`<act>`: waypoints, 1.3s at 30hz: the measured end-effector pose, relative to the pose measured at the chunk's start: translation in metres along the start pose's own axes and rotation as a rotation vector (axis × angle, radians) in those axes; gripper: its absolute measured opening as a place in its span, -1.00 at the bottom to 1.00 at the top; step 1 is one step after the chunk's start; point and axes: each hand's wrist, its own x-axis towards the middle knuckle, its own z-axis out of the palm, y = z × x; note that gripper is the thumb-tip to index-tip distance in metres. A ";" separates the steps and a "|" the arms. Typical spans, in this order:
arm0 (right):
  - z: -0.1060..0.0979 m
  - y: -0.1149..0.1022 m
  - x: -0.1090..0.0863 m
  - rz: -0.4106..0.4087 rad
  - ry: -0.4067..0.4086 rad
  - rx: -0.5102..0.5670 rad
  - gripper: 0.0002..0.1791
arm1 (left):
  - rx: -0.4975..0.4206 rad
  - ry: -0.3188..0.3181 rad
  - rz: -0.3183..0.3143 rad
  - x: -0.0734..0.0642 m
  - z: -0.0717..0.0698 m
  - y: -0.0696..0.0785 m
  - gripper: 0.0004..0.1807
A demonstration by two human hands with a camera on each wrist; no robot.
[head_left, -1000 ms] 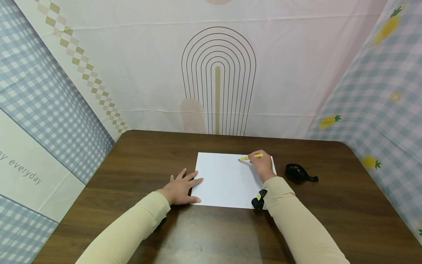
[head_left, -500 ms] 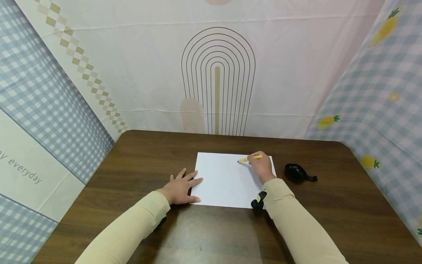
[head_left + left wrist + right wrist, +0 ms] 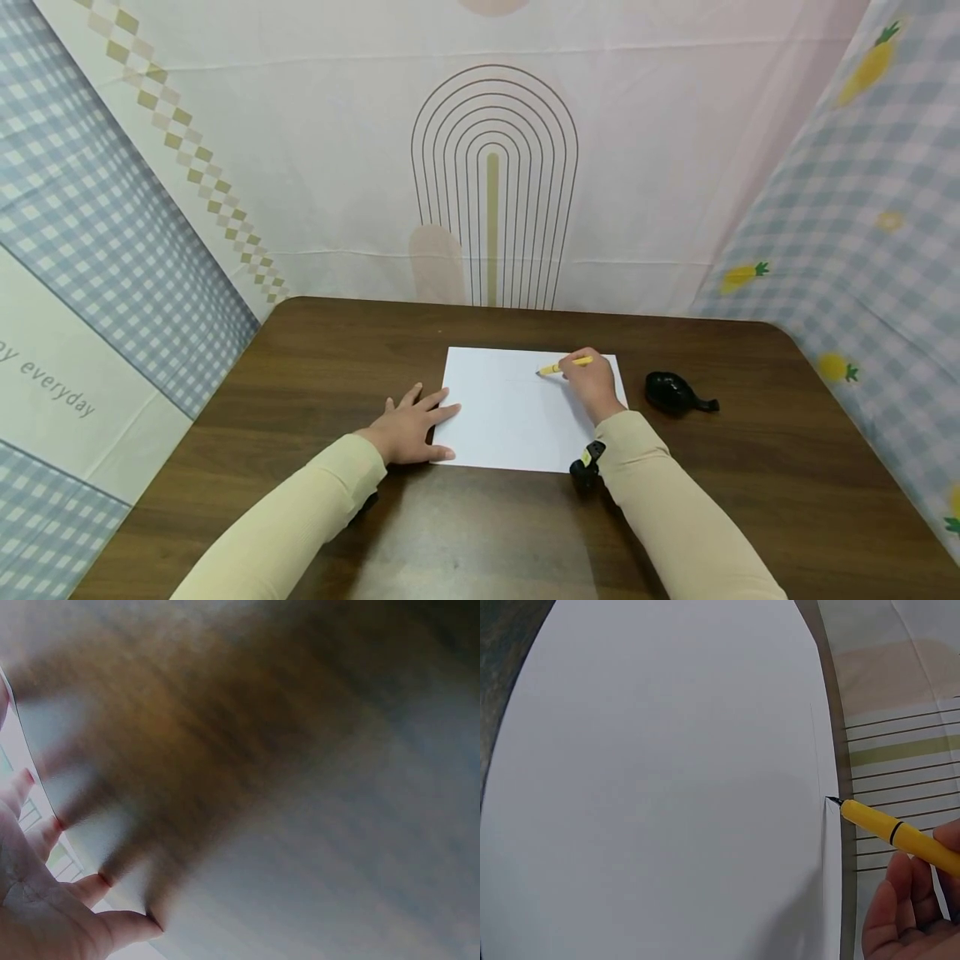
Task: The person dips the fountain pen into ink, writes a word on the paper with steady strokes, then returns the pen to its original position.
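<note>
A white sheet of paper [image 3: 495, 425] lies flat on the brown table. At its left edge rests my left hand [image 3: 408, 433], fingers spread, several fingertips on the sheet; in the left wrist view that hand [image 3: 52, 900] shows at the lower left. My right hand [image 3: 592, 385] pinches a yellow pen [image 3: 557, 367] over the far right part of the sheet. The right wrist view shows the pen's [image 3: 885, 825] dark pointed nib right at the paper, beside a thin faint line [image 3: 814, 742] near the sheet's edge. My right fingers [image 3: 885, 915] curl below the barrel.
A glossy black rounded object [image 3: 670, 392] with a narrow tail lies right of the paper. Behind the table [image 3: 360, 333] hangs a pale patterned cloth [image 3: 337, 167], with checked cloths at both sides. A small black camera [image 3: 587, 467] sits at my right wrist.
My right hand and the pen tip have moved slightly toward me across the sheet. The left hand has stayed in place on the paper. The head view has shifted a little.
</note>
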 end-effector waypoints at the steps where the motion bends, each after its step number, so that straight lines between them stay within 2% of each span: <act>1: 0.000 0.000 0.000 -0.005 0.003 0.003 -0.80 | -0.001 0.001 0.001 0.000 0.000 0.000 -0.19; 20: 0.001 0.002 -0.007 0.005 -0.017 -0.021 -0.77 | -0.001 0.005 0.004 -0.001 0.000 0.002 -0.19; 32: 0.002 0.000 -0.013 0.035 -0.045 -0.021 -0.80 | -0.006 0.001 -0.001 -0.002 -0.001 0.002 -0.19; 39: 0.003 0.000 -0.016 0.023 -0.050 -0.028 -0.83 | -0.009 0.005 -0.001 -0.003 -0.001 0.003 -0.19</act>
